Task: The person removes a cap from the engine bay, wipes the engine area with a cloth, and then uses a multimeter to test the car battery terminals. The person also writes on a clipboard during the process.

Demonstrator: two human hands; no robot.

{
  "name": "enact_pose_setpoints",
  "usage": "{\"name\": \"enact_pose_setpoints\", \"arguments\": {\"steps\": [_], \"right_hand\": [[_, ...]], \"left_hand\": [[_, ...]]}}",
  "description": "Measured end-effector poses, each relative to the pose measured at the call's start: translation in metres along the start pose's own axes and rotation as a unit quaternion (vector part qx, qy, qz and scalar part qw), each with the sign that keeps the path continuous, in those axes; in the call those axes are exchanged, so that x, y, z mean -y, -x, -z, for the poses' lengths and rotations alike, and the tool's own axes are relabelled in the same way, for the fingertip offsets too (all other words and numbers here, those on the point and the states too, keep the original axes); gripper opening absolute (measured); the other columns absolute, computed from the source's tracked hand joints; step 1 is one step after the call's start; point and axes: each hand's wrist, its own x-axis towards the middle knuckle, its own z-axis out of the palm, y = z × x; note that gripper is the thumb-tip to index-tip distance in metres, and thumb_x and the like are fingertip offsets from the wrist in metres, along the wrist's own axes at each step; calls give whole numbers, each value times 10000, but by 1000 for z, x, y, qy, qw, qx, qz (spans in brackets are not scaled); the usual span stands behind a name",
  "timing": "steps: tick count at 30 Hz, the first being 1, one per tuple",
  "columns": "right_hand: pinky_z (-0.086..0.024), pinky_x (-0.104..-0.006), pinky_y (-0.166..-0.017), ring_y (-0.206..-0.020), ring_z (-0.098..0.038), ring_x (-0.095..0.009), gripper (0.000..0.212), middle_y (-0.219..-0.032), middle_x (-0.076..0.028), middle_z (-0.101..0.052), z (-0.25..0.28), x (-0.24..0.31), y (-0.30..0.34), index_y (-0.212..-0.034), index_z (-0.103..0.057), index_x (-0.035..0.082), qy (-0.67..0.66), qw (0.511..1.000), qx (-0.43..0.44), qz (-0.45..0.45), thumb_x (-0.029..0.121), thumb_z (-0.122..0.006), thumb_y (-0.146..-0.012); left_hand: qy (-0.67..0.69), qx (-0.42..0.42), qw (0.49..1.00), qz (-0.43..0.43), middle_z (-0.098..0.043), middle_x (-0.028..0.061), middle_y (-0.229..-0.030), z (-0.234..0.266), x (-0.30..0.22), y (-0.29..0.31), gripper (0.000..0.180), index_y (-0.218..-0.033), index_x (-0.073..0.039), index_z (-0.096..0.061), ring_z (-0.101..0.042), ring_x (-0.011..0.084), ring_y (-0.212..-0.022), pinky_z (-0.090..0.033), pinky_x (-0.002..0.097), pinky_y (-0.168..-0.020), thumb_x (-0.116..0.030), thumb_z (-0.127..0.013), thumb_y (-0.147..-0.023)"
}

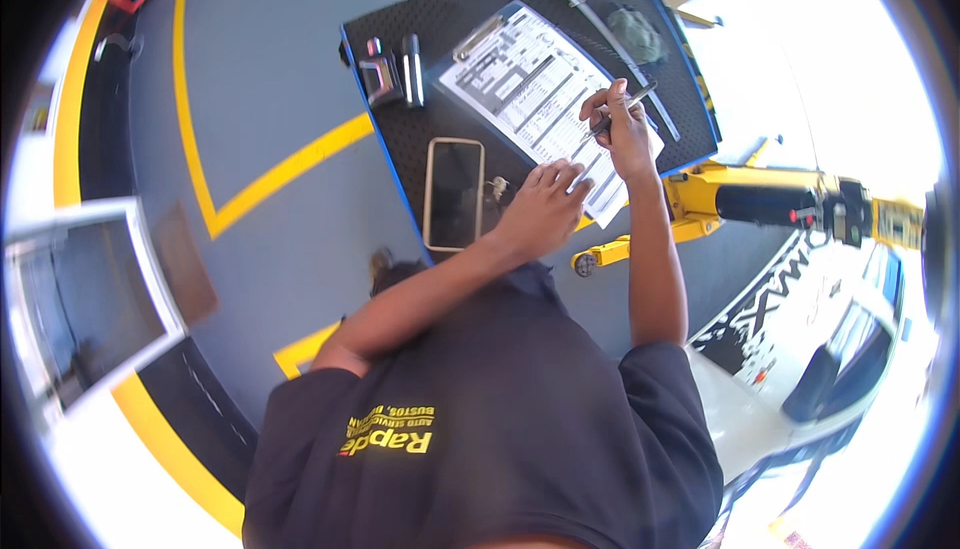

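A clipboard (478, 39) bearing a printed form (535, 79) lies slantwise on a black textured tabletop (385, 134). My right hand (624, 134) is closed around a pen (641, 96) above the form's lower right part. Whether the pen's tip touches the sheet, I cannot tell. My left hand (545, 207) rests on the lower edge of the sheet, fingers stretched out and holding nothing. Left of that hand lies a phone (455, 199) with a dark screen and light rim. Small keys (497, 187) sit between the phone and my left hand.
A vernier caliper (605, 31) lies right of the form, beside a crumpled greyish bundle (637, 37). At the tabletop's left are a black-and-silver cylinder (412, 71) and a dark shiny device (380, 79). Yellow lifting equipment (690, 197) and a white vehicle (790, 359) stand to the right.
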Motion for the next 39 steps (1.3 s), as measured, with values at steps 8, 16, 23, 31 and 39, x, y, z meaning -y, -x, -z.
{"name": "enact_pose_setpoints", "arguments": {"steps": [8, 16, 23, 31, 39], "right_hand": [[-472, -230, -625, -709, -600, -41, 210, -793, 1, -705, -6, -46, -40, -962, -739, 9, -4, 985, 154, 80, 173, -868, -985], [-367, -315, -519, -551, -417, -39, 401, -551, 9, -546, -19, -53, -61, -656, -573, 36, 98, 964, 161, 187, 100, -823, -964], [-360, -330, -502, -534, -383, -46, 371, -544, 5, -506, -23, -60, -59, -660, -554, 25, 117, 944, 197, 236, 46, -777, -955], [-385, -334, -504, -530, -435, -47, 355, -549, 4, -520, -29, -70, -59, -668, -565, 23, 136, 927, 199, 286, 55, -777, -951], [-433, -243, -557, -610, -547, -40, 235, -691, 9, -628, -8, -54, -91, -889, -663, 79, -120, 964, 229, 65, 193, -812, -1030]], "left_hand": [[-30, -135, 978, 156, -657, 79, -1332, -53, -32, -2, 170, -1113, -83, -688, -597, 305, -1344, -443, 496, -1197, -196, -742, -998], [-76, -190, 955, 214, -703, 3, -1201, -65, -34, -12, 152, -1111, -124, -709, -661, 217, -1216, -426, 500, -1209, -179, -762, -979], [-144, -206, 935, 250, -711, -16, -1160, -71, -38, -14, 152, -1074, -128, -765, -681, 179, -1188, -370, 562, -1278, -219, -781, -954], [-149, -194, 932, 268, -719, -14, -1160, -74, -39, -17, 166, -1086, -132, -771, -684, 187, -1205, -364, 592, -1289, -234, -779, -955], [-138, -189, 933, 275, -719, -1, -1192, -73, -41, -16, 154, -1112, -147, -744, -676, 226, -1241, -319, 607, -1314, -208, -776, -974]]}}
